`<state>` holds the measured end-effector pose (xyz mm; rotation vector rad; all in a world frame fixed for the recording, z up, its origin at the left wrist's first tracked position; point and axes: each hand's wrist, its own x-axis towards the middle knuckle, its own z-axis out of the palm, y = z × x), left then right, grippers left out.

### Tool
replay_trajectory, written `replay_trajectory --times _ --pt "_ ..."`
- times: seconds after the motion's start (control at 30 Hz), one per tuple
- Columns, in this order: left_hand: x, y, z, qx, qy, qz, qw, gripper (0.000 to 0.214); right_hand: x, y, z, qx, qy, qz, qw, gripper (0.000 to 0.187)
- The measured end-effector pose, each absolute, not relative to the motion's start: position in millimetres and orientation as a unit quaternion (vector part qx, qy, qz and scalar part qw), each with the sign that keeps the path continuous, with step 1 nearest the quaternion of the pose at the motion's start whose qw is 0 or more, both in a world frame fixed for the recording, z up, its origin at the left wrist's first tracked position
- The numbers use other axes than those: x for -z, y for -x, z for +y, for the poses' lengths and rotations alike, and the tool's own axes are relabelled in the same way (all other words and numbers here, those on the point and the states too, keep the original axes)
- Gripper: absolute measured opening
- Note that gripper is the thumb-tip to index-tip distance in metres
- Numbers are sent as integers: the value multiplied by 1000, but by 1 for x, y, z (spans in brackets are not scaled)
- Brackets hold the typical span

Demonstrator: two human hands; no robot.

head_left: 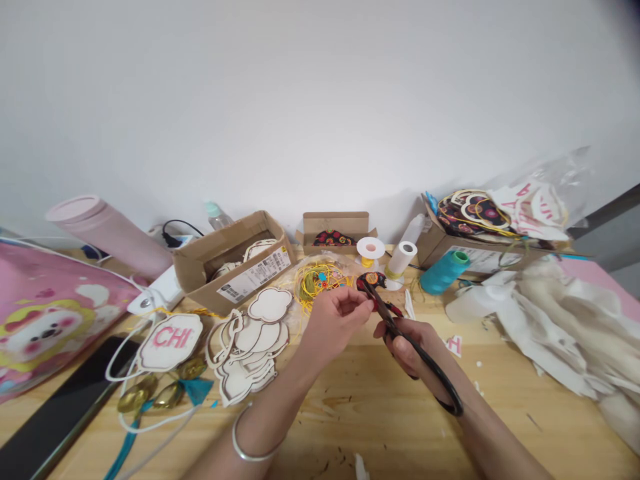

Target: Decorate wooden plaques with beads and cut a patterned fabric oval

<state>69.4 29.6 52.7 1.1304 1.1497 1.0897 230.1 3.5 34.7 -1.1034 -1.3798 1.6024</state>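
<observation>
My left hand [340, 320] is closed in a pinch, its fingertips beside the scissor blades. What lies between those fingertips is too small to make out. A dark patterned fabric piece [374, 281] with red and gold shapes shows just past them, partly hidden by the blades. My right hand [413, 347] grips black-handled scissors [425, 360], with the blades pointing up and left across the fabric. Whether the blades are apart is unclear. Beyond my left hand is a tangle of yellow cord [310, 283] with small coloured pieces.
Cloud-shaped white cutouts [255, 340], a "CHI" plaque [170, 342] and gold bells [167, 396] lie left. An open cardboard box [200, 291] stands behind. At right are a teal thread cone [444, 272], a white spool [401, 259], a filled box [450, 248] and crumpled white cloth [560, 333].
</observation>
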Motion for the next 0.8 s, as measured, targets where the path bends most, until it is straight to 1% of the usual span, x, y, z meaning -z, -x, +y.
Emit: replay_trajectory --times 0.43,0.8 --pt "-53 -69 30 -466 -462 486 577 10 -37 -229 3 -625 432 -537 366 58" --pt "-57 -69 31 -468 -423 479 610 10 -37 -235 5 -619 440 -560 331 61"
